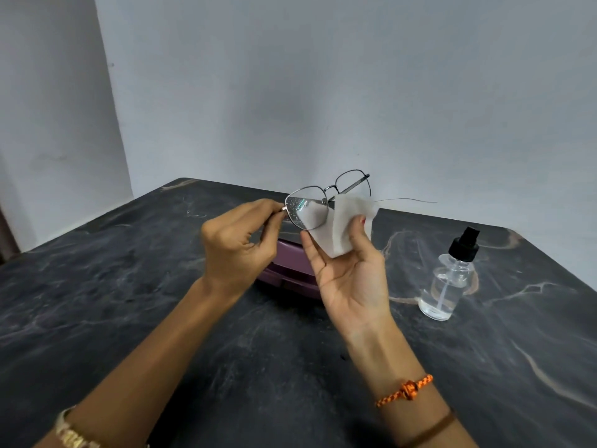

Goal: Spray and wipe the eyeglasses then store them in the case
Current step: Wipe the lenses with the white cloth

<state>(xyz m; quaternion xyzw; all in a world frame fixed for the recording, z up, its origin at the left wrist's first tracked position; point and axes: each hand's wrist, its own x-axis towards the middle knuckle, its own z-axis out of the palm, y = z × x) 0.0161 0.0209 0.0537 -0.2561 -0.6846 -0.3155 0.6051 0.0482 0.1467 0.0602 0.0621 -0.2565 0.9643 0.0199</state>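
Thin metal-framed eyeglasses point(326, 195) are held above the table, with droplets on the nearer lens. My left hand point(239, 244) pinches the frame at its left hinge. My right hand point(349, 270) holds a white wiping cloth point(349, 218) folded around the inner edge of that wet lens, thumb on one side and fingers on the other. A purple eyeglass case point(290, 270) lies closed on the table under both hands, mostly hidden by them. One temple arm sticks out to the right.
A clear spray bottle point(450, 279) with a black nozzle stands upright on the dark marble table point(161, 302) to the right of my hands. Grey walls meet in a corner behind the table's far edge.
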